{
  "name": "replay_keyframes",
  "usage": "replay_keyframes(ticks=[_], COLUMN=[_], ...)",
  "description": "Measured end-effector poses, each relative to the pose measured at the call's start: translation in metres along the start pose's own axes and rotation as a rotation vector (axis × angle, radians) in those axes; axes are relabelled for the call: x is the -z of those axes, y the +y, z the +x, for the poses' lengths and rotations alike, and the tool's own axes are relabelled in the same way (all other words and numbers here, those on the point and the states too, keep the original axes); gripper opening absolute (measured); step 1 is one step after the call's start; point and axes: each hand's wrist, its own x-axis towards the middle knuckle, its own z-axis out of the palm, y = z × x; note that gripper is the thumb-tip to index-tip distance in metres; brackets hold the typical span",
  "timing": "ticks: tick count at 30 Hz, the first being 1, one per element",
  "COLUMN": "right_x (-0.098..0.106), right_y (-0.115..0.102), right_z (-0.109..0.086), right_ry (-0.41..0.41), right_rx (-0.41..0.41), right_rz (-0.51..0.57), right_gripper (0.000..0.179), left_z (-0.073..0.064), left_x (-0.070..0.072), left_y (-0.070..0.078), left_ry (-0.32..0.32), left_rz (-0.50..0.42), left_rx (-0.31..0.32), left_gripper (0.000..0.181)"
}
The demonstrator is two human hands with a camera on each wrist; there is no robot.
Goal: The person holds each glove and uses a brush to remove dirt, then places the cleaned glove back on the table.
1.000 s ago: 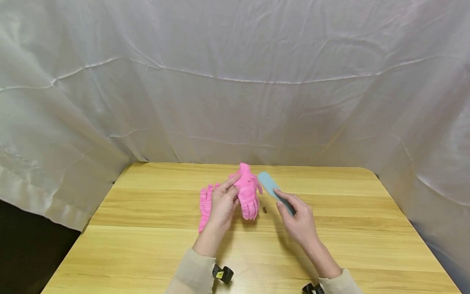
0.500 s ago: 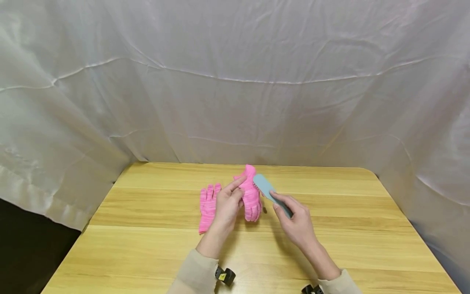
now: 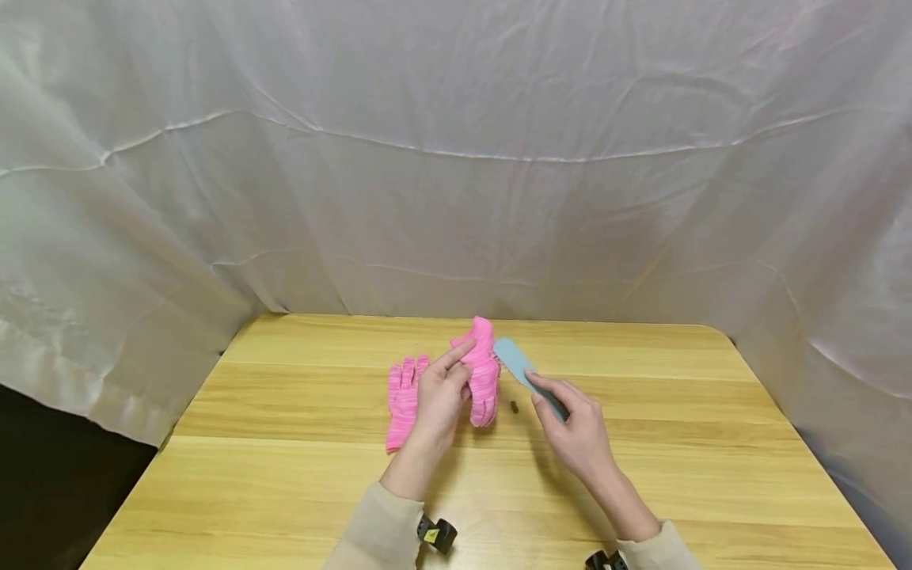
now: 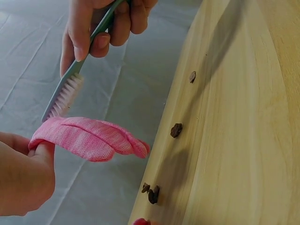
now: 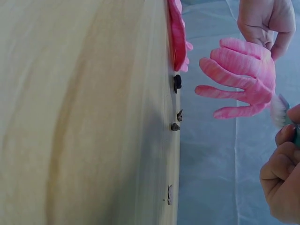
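In the head view my left hand (image 3: 440, 396) pinches a pink knitted glove (image 3: 481, 380) and holds it up off the table, its fingers hanging down. My right hand (image 3: 579, 423) grips the handle of a blue-green brush (image 3: 518, 362). Pale bristles (image 4: 67, 96) face the glove and touch its upper edge in the left wrist view. From the right wrist, the raised glove (image 5: 241, 75) shows its spread fingers beside the bristles. A second pink glove (image 3: 403, 400) lies flat on the table, partly behind my left hand and wrist.
Several small dark brown crumbs lie on the wooden table (image 3: 285, 491), among them one crumb (image 4: 176, 130) and another crumb (image 4: 192, 77). A grey-white curtain (image 3: 456, 198) hangs behind and at both sides of the table.
The brush has moved left onto the held glove, which shifted right and then slightly back left, turning a little. The flat glove has stayed in place.
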Motion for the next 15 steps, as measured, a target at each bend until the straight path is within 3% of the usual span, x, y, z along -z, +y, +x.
replay_keyframes(ticks=[15], right_x=[0.0008], right_y=[0.0014], right_z=[0.0008], right_ry=[0.008], right_rx=[-0.047], right_rz=[-0.008], right_gripper=[0.034], left_z=[0.0002], left_x=[0.0005], left_y=[0.0019], left_ry=[0.003], left_rz=[-0.01], left_rx=[0.004], left_gripper=[0.045])
